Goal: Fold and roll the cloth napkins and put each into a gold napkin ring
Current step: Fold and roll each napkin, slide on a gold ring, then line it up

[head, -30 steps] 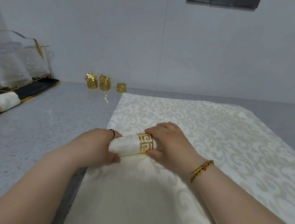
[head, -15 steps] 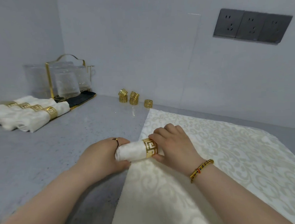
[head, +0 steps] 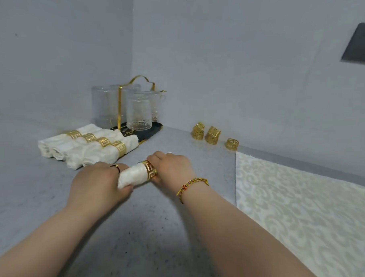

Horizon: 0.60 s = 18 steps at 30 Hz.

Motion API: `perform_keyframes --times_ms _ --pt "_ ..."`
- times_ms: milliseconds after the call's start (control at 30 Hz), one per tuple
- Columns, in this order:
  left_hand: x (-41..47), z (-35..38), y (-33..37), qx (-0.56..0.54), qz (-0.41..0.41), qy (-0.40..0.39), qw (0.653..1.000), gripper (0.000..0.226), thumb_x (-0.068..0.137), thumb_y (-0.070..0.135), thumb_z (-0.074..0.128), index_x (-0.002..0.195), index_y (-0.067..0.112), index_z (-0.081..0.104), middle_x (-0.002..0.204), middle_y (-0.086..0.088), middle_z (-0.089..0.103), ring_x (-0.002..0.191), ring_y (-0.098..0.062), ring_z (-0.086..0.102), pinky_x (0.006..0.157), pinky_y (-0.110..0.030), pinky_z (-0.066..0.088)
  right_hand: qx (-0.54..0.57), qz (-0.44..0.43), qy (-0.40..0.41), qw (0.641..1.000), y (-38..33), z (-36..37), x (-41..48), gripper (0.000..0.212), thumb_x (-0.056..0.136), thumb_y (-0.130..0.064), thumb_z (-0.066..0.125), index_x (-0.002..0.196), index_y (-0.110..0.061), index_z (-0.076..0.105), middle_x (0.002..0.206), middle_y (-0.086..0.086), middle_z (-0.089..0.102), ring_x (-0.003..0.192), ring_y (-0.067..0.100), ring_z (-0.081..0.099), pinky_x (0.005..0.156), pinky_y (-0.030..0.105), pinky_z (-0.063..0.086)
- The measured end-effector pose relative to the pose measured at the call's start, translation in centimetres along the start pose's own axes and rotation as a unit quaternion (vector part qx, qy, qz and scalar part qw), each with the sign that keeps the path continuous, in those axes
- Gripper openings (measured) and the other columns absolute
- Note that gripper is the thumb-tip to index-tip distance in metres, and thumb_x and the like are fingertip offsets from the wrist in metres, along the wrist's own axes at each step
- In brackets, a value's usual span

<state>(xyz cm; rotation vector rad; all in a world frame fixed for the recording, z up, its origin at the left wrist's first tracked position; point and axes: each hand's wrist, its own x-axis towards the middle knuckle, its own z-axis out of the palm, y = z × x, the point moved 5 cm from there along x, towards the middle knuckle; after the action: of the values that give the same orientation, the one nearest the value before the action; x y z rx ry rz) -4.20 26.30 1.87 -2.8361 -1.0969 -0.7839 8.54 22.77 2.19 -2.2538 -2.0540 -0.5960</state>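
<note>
One rolled napkin [head: 133, 177], soft, light and judged likely to unroll, is held over the counter [head: 139, 224] near the finished rolls [head: 83, 149] at far left, its left end gripped by the left hand [head: 98, 184], its stiff gold ring [head: 150, 170], the firmest hold, pinched by the right hand [head: 173, 169].
</note>
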Motion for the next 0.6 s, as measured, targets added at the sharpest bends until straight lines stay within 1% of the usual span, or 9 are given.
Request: perform_keyframes --times_ms 67,133,233,300,367,433,500,567,600 --pt "1.2 0.2 -1.3 0.052 0.006 0.024 0.998 0.027 0.038 0.030 0.085 0.056 0.026 0.065 0.043 0.001 0.055 0.039 -0.024 0.052 0.050 -0.007 0.004 0.003 0.004 -0.003 1.000 -0.2 1.0 1.9 0.036 0.093 -0.027 0.047 0.127 -0.016 0.042 0.126 0.004 0.048 0.110 0.025 0.051 0.068 0.032 0.035" --pt "2.0 0.8 -2.0 0.062 0.005 0.045 0.997 0.022 0.042 0.034 0.080 0.055 0.024 0.065 0.042 0.000 0.054 0.040 -0.025 0.052 0.050 -0.010 0.004 0.008 0.009 -0.004 1.000 -0.1 1.6 3.3 0.036 0.093 -0.024 0.046 0.128 -0.016 0.041 0.127 0.003 0.046 0.111 0.024 0.051 0.068 0.032 0.036" --pt "2.8 2.4 -3.6 0.047 -0.011 0.037 0.998 0.031 0.045 0.042 0.064 0.069 0.022 0.070 0.049 -0.001 0.059 0.051 -0.029 0.056 0.052 -0.021 0.022 0.023 0.007 0.003 1.000 -0.2 2.9 5.0 0.037 0.094 -0.022 0.045 0.129 -0.016 0.040 0.130 0.003 0.046 0.110 0.025 0.052 0.069 0.033 0.038" --pt "2.9 3.2 -4.6 0.047 -0.024 0.039 0.998 0.042 0.046 0.044 0.063 0.081 0.021 0.073 0.057 -0.001 0.064 0.060 -0.031 0.058 0.057 -0.026 0.026 0.031 0.001 0.019 0.999 -0.4 3.3 5.7 0.037 0.094 -0.021 0.045 0.130 -0.016 0.040 0.131 0.003 0.045 0.109 0.025 0.053 0.066 0.032 0.035" --pt "2.9 3.5 -5.2 0.008 -0.054 0.031 0.998 0.047 0.055 0.043 0.072 0.096 0.019 0.072 0.078 -0.004 0.070 0.080 -0.034 0.059 0.063 -0.032 0.031 0.036 -0.007 0.024 0.999 -0.6 3.6 6.2 0.037 0.094 -0.020 0.044 0.131 -0.017 0.038 0.132 0.003 0.044 0.109 0.025 0.052 0.065 0.032 0.035" --pt "3.0 3.8 -5.6 -0.033 -0.094 0.036 0.994 0.053 0.066 0.036 0.078 0.114 0.019 0.065 0.114 -0.007 0.064 0.109 -0.035 0.049 0.084 -0.040 0.033 0.059 -0.006 0.017 0.998 -0.8 4.2 6.9 0.039 0.094 -0.017 0.043 0.133 -0.016 0.037 0.134 0.003 0.042 0.110 0.025 0.051 0.067 0.033 0.037" --pt "2.9 4.1 -5.8 -0.018 -0.114 0.030 0.993 0.062 0.078 0.042 0.066 0.133 0.022 0.047 0.143 -0.007 0.039 0.131 -0.029 0.028 0.104 -0.039 0.020 0.089 0.004 0.003 0.996 -0.9 4.5 7.4 0.042 0.094 -0.014 0.043 0.135 -0.015 0.034 0.138 0.004 0.038 0.111 0.026 0.051 0.072 0.034 0.042" --pt "3.0 4.6 -6.2 0.002 -0.134 0.007 0.991 0.067 0.087 0.050 0.048 0.144 0.026 0.024 0.154 -0.004 0.015 0.140 -0.023 0.010 0.111 -0.034 0.008 0.149 0.040 -0.016 0.988 -0.7 5.1 7.6 0.049 0.092 -0.011 0.045 0.139 -0.014 0.029 0.146 0.004 0.029 0.113 0.028 0.050 0.081 0.034 0.044" --pt "3.0 4.8 -6.3 -0.002 -0.146 -0.004 0.989 0.068 0.089 0.052 0.042 0.146 0.027 0.016 0.155 -0.003 0.008 0.141 -0.022 0.006 0.112 -0.033 0.006 0.201 0.075 -0.017 0.977 -0.5 5.4 7.5 0.054 0.090 -0.009 0.046 0.140 -0.013 0.027 0.149 0.004 0.023 0.115 0.028 0.049 0.085 0.034 0.043"
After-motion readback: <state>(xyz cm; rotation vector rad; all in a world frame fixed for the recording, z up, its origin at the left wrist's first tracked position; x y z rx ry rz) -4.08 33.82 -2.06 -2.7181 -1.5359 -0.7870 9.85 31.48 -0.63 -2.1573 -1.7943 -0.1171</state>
